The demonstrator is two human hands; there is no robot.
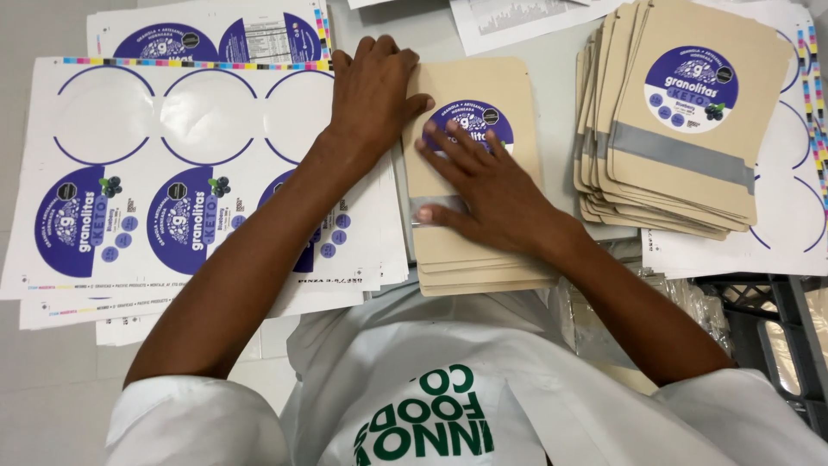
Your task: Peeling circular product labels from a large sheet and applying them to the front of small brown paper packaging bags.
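Meanwhile both flat hands, left hand [373,91] and right hand [492,185], press a pouch [470,86] between sticker sheets [129,173] and labelled pouches [681,129]

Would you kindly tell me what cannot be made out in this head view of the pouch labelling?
- Round purple label: half hidden under the right hand.
- Top kraft pouch: its left edge is covered by the left hand.
- Lower pouches in that pile: only edges show.
- Black crate: cut off by the frame's right edge.
- Sticker sheet: small print too small.
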